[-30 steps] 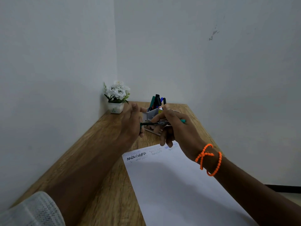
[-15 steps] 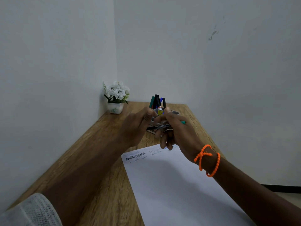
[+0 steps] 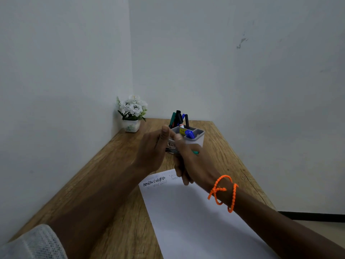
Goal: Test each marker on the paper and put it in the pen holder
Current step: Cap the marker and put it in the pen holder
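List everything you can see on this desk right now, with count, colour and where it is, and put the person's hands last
Desk: one, brown wood grain, set in the corner of two white walls.
Paper: one white sheet, near side of the desk, zigzag test marks along its far edge.
Pen holder: one, grey, far middle of the desk, behind the hands.
Markers in holder: several, count unclear; green, black and blue.
Flower pot: one, white with white flowers, far left corner.
Held marker: one, dark with a teal end, between both hands.
Bracelet: one, orange beads, right wrist.
Left hand: grips the marker's left end; blurred.
Right hand: grips the marker.
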